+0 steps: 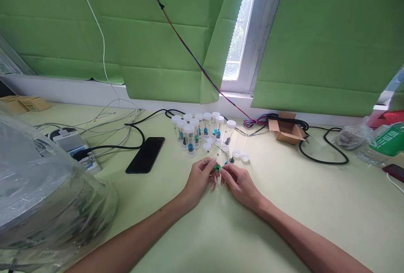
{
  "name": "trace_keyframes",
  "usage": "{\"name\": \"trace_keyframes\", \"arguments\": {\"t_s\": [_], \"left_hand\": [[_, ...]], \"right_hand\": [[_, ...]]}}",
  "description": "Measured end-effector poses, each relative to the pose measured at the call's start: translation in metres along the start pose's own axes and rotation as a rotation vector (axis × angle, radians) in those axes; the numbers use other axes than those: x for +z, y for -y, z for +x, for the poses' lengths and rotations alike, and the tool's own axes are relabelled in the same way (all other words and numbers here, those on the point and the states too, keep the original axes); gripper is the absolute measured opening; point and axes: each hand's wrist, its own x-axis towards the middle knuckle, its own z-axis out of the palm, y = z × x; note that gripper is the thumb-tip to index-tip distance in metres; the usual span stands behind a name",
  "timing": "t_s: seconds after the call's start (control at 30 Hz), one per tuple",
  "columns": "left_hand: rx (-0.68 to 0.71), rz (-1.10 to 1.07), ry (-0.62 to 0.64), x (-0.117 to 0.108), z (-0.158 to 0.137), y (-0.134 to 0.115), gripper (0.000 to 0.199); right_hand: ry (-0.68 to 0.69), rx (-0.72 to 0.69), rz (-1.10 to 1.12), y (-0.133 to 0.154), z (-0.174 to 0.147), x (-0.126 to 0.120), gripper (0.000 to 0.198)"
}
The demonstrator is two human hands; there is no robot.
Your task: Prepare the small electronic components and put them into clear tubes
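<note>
Over the table, in front of several clear vials, a small green part [217, 167] with dark spots is pinched in the fingertips of my left hand [199, 179]. A thin wire-like piece sticks out from it to the left. My right hand [241, 182] is closed at the part's right edge, thumb and forefinger touching it; its exact kind is too small to tell. Just beyond my fingers lie a small dark round piece [232, 160] and a tiny blue piece [226, 162]. White-capped vials [190, 140] stand grouped behind, most with blue or green pieces inside.
Loose white caps [207, 147] and a clear tube [240, 147] lie near the vials. A black phone [145, 155] is at left, by a power strip [85, 155] and plastic-wrapped bulk [47, 197]. An open cardboard box [288, 130], black cable [325, 162] and bottle [383, 144] are at right.
</note>
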Motion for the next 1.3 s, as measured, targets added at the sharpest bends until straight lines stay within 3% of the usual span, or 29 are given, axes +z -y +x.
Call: {"name": "trace_keyframes", "arguments": {"t_s": [0.23,0.77,0.93,1.3], "left_hand": [[0.019,0.006,-0.004,0.0,0.0002,0.0009,0.032],[-0.004,0.011,-0.008,0.0001,-0.0004,-0.0009,0.033],[0.005,0.0,-0.015,0.0013,-0.0007,-0.0023,0.034],[0.009,0.015,-0.002,0.0007,-0.0009,-0.0021,0.034]], "right_hand": [[-0.015,-0.003,0.05,-0.001,-0.0011,0.0017,0.017],[0.011,-0.015,-0.046,0.0063,-0.0006,-0.0017,0.032],[-0.025,-0.001,0.015,0.0016,-0.0011,0.0012,0.02],[-0.008,0.014,0.079,-0.0014,-0.0015,0.002,0.019]]}}
